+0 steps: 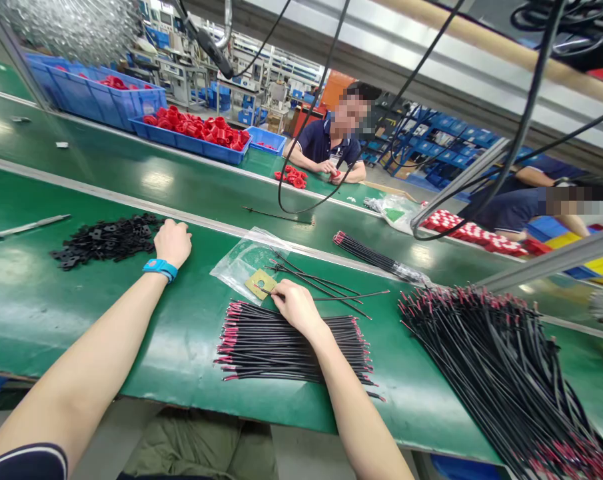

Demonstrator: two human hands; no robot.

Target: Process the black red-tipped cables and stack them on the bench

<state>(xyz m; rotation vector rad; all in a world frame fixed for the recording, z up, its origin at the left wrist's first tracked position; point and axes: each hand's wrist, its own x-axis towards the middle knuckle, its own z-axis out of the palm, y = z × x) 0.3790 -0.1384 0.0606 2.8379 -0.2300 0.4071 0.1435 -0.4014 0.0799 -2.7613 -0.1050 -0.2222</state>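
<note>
My left hand (174,241), with a blue wrist strap (160,269), is closed at the right edge of a pile of small flat black parts (112,240). Its fingertips face away, so whatever they hold is hidden. Between the fingers of my right hand (296,307) is a thin black cable (354,295), its far end pointing right. Just beyond those fingers lies a yellowish square plate with a round hole (255,288), on a clear plastic bag (231,263). Below, a neat row of black cables with red ends (276,343) lies partly under my right wrist.
Several loose cables (326,283) lie behind my right hand. A large cable heap (496,360) covers the right side. A metal pen-like tool (26,228) rests far left. Across the line, a person (326,147) handles red parts near blue bins (191,143). Black wires (526,127) hang overhead.
</note>
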